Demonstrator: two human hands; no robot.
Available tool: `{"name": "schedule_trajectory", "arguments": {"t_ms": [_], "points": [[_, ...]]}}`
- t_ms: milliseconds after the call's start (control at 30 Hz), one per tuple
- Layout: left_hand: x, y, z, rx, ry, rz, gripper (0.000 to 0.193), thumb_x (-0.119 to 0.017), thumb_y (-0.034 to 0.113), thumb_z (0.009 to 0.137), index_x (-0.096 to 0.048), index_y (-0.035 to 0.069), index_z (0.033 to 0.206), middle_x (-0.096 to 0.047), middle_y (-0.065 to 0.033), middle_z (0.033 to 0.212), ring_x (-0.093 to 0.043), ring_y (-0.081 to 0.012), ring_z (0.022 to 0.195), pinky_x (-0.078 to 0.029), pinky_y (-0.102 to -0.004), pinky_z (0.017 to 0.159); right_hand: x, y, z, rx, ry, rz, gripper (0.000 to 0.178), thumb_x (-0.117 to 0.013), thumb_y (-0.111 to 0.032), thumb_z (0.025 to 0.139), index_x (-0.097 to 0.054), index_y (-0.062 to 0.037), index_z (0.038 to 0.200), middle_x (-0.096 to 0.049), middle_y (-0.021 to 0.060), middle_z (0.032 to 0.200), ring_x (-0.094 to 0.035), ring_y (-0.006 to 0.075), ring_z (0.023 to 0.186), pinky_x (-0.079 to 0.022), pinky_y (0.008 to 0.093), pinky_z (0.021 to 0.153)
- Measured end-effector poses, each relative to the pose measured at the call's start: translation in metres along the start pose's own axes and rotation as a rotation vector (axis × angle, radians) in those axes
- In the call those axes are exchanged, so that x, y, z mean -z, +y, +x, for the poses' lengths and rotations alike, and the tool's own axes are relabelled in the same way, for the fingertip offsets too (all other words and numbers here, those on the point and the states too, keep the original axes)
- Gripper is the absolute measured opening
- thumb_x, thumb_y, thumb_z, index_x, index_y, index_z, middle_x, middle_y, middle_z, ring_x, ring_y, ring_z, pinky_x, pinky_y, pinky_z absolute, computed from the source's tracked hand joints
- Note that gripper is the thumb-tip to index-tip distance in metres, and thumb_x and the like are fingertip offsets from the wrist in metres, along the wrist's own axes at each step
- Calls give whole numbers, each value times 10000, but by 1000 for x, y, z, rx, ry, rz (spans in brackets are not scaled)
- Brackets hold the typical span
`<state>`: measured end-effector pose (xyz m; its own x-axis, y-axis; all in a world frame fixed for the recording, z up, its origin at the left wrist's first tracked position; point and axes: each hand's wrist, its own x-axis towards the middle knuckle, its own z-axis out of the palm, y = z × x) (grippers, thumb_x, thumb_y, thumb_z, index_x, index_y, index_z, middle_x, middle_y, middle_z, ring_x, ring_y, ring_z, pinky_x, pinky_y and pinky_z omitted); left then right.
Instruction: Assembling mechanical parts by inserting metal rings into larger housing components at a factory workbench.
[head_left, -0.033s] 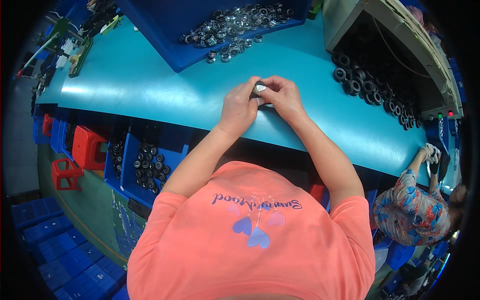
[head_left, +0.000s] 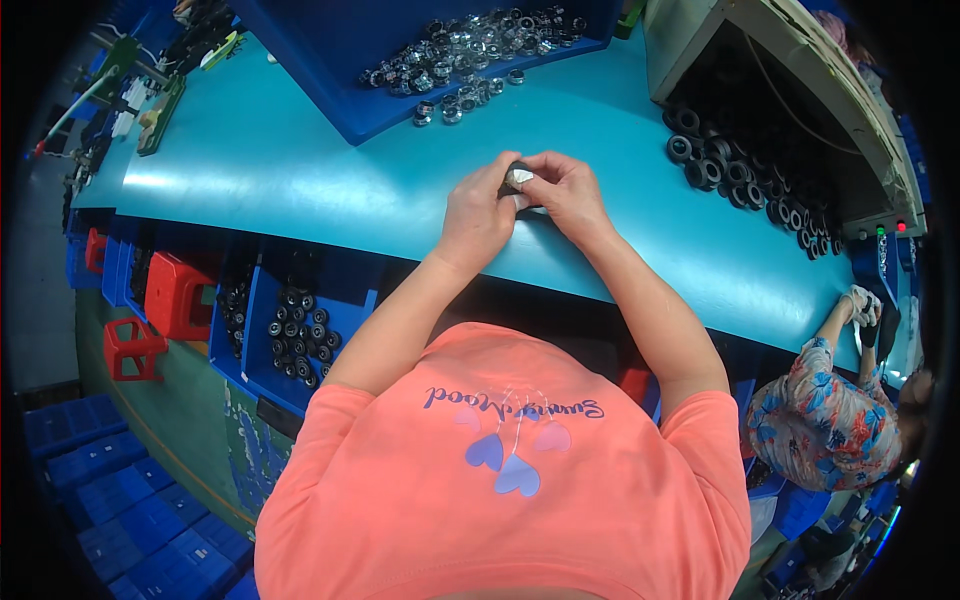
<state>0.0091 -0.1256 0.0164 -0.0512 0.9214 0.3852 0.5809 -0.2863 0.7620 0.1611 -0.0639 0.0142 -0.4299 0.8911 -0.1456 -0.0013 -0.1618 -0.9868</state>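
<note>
Above the near edge of the turquoise table point(head_left: 320, 190), my left hand point(head_left: 476, 218) and my right hand point(head_left: 572, 202) meet, fingers closed together. Between them is a small black round part point(head_left: 508, 186), mostly hidden by the fingers. White patches show at the fingertips; I cannot tell whether they are finger covers or part of the piece. Beyond my hands, several clear and silvery round parts point(head_left: 452, 114) lie at the lip of a blue bin point(head_left: 330, 70). Black rings point(head_left: 738, 172) are heaped to the right.
A cream machine housing point(head_left: 690, 45) with an open front stands over the rings. Below the table at left, a blue crate point(head_left: 262, 372) holds black wheel-like parts. Red stools point(head_left: 180, 297) stand on the floor. A co-worker in a floral shirt point(head_left: 825, 420) works at far right.
</note>
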Motion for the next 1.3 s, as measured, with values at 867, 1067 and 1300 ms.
{"name": "schedule_trajectory", "arguments": {"t_ms": [867, 1067, 1300], "points": [[0, 1, -2, 32, -31, -63, 547, -715, 2, 836, -558, -16, 1359, -716, -131, 1009, -664, -136, 835, -551, -289, 756, 3, -1, 4, -30, -27, 43, 284, -732, -81, 809, -666, 39, 1058, -694, 110, 924, -670, 168, 825, -544, 298, 748], [0, -3, 0, 242, -31, -537, 554, -742, 49, 853, -556, 17, 1374, -701, -53, 1019, -652, -118, 839, -540, -268, 692, 10, -9, 3, -89, -117, 251, 268, -686, -68, 873, -666, 40, 1118, -699, 113, 1001, -688, 176, 861, -568, 303, 787], [13, 6, 4, 394, -125, -669, 474, -699, 20, 866, -551, -32, 1314, -659, -95, 1135, -633, -163, 1050, -533, -300, 901, 17, -11, 4, -94, -185, 313, 475, -675, -108, 908, -507, 26, 1332, -659, 111, 1112, -659, 158, 966, -546, 270, 796]]}}
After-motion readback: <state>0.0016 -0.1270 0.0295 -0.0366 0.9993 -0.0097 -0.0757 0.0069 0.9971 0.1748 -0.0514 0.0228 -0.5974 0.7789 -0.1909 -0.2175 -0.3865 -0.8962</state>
